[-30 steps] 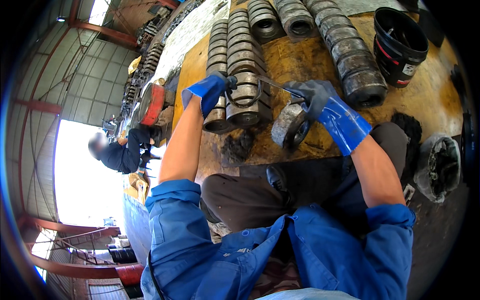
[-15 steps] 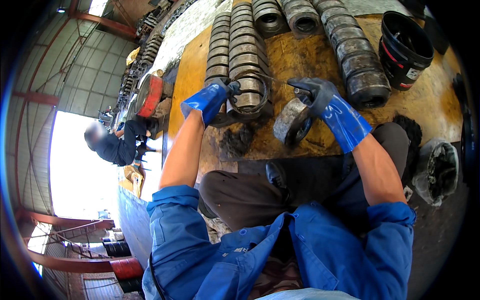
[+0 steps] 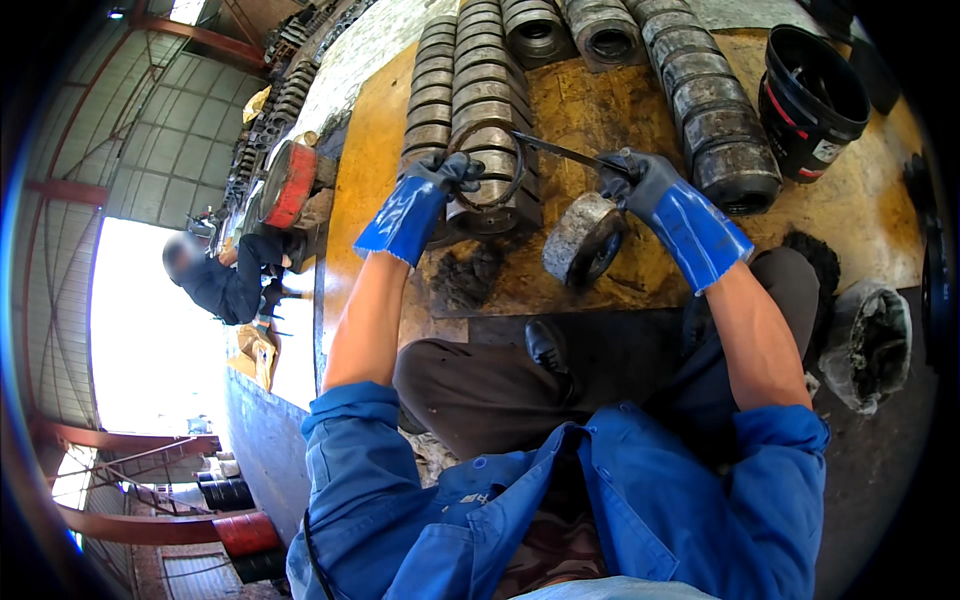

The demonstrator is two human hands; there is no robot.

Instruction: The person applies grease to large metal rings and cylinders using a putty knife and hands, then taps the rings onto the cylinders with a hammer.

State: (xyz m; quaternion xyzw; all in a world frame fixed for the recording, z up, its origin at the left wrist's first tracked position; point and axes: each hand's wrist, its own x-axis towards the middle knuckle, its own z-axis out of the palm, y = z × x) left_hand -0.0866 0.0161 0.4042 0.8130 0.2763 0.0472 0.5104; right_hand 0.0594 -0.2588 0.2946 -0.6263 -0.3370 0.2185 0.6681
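Note:
My left hand [image 3: 440, 180], in a blue and grey rubber glove, grips the near left side of a thin dark ring [image 3: 521, 168] held up over a row of metal rings [image 3: 487, 98]. In my right hand [image 3: 650, 187], gloved alike, the fingers wrap around the end of a long, narrow, flat dark tool that looks like a file [image 3: 567, 152]. Its far end points left and meets the thin ring's upper right side; whether it touches is hard to tell. Below my right hand, a loose thick metal ring [image 3: 576, 240] rests on the stained board [image 3: 580, 120].
A black rag [image 3: 466, 280] lies near the board's front edge. More rows of metal cylinders [image 3: 700, 90] stretch away at the right, beside a black bucket [image 3: 812, 120]. A plastic-lined container [image 3: 866, 347] stands at the far right. Leftward are a red drum [image 3: 292, 185] and a seated person [image 3: 225, 285].
My right hand has shifted slightly right and turned, so the tool now shows clearly where it was a thin blur. My left hand has moved a little left with the thin ring.

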